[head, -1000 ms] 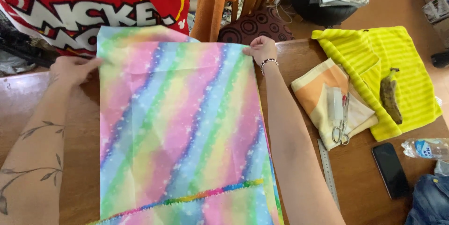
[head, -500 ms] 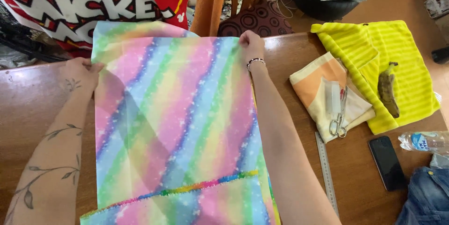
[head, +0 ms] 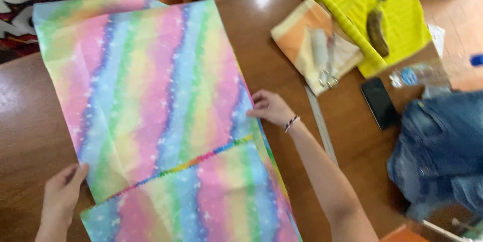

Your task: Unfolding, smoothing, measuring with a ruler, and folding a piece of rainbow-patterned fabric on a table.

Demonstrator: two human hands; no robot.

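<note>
Flat between both: rainbow fabric, left hand, right hand at edges.

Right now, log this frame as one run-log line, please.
left hand: at near-left edge of rainbow fabric | right hand: on its right edge | fabric: flat on wooden table | beside: scissors, phone

Matt cloth on glossy wood

The rainbow-striped fabric is thin woven cloth, matt and softly creased — the table under it is varnished brown wood, smooth and shiny; at its far right edge, yellow cloth looks ribbed, phone glossy black.
</note>
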